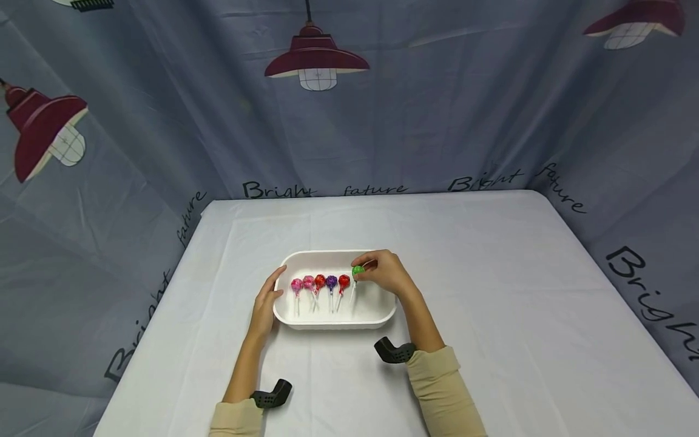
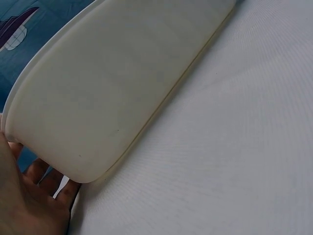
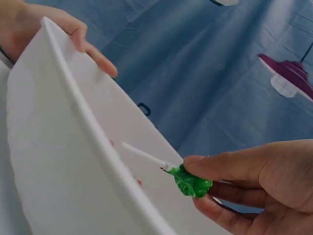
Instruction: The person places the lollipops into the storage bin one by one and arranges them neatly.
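A white tray (image 1: 377, 307) is in front of me, its left rim gripped by my left hand (image 1: 265, 303). In the left wrist view the fingers (image 2: 38, 170) of that hand lie along the tray's end wall. Over the tray's right part, my right hand (image 1: 389, 272) pinches a green-wrapped lollipop (image 3: 191, 182) between thumb and fingers, its white stick pointing away from the hand. To its left in the tray is a row of lollipops with sticks toward me: two pink ones (image 1: 297, 285), a red one (image 1: 320, 281), a purple one (image 1: 331, 281) and another red one (image 1: 343, 281).
A white cloth (image 1: 502, 291) covers the table under the tray. Behind and beside it hangs a grey-blue curtain (image 1: 437, 109) printed with red lamps and lettering. Each wrist wears a black camera mount (image 1: 394, 351), near the beige sleeves.
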The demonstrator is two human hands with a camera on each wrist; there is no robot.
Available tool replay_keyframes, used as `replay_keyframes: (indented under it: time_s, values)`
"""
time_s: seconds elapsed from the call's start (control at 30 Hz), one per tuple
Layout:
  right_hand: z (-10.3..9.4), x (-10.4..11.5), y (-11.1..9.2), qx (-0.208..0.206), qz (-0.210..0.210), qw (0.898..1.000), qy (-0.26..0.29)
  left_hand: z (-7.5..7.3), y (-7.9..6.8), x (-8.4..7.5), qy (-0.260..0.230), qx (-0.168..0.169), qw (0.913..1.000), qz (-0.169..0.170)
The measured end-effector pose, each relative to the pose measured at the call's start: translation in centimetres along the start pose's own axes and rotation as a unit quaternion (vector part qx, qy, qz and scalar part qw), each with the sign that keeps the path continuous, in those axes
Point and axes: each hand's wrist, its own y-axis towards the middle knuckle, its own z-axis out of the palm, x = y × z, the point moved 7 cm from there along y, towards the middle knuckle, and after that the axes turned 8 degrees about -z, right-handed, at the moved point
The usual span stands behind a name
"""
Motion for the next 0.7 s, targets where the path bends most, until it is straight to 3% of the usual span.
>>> replay_keyframes:
  time_s: [0.7]
  values:
    - [2.4, -0.6, 0.0, -0.038, 0.022, 0.999, 0.008, 0.0, 0.1, 0.0, -0.010, 0.001, 0.9999, 0.010]
